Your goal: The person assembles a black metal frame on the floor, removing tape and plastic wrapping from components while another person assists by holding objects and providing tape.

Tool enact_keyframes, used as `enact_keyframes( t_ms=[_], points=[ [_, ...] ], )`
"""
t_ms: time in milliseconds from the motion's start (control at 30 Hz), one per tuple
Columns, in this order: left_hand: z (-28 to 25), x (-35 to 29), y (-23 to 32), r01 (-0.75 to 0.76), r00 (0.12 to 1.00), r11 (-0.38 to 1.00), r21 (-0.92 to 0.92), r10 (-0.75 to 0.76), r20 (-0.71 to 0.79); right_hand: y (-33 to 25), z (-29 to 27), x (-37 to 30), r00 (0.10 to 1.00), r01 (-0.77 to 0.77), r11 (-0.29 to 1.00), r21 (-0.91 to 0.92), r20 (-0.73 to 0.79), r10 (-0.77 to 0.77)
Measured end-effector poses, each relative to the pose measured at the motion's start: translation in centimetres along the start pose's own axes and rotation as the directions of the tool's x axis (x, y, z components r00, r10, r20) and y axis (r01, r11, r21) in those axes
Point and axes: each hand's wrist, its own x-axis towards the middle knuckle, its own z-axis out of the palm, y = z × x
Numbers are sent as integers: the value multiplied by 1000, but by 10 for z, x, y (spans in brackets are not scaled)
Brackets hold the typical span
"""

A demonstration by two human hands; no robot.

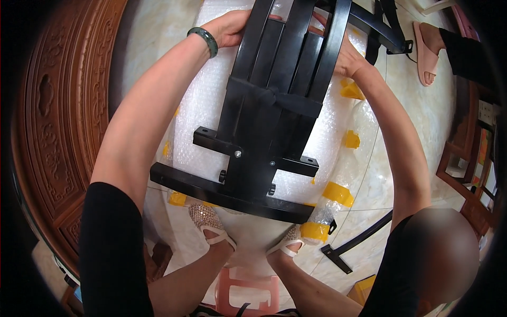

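Note:
A bundle of black metal frame parts [288, 124], with long parallel bars, a crossbar and short brackets, lies over a bubble-wrapped package [206, 108]. A dark cloth strip [274, 98] is tied round its middle. My left hand [232, 27] grips the bundle's far left side, its fingers curling behind the bars. On the opposite side, my right hand [348, 57] grips the bars too. Some fingertips show in the gaps between the bars, while most of the fingers are hidden. A green bangle [205, 42] is on my left wrist.
Yellow tape [338, 194] holds the wrap's edges. Carved wooden furniture [58, 105] stands at the left. A black metal piece [364, 238] lies on the tiled floor at the right. A pink stool [248, 290] is below me. Another person's slippered foot [429, 53] is at the upper right.

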Motion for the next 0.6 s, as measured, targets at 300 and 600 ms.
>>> enact_keyframes(
  t_ms=[300,600],
  points=[
    [-2,5,-8,-13,975,965,263,70,-212,-8,-11,-3,999,33,997,-67,-33,-36],
    [-14,8,-10,-104,964,967,232,155,-214,-20,-19,-2,999,19,999,39,25,-20]
  ],
)
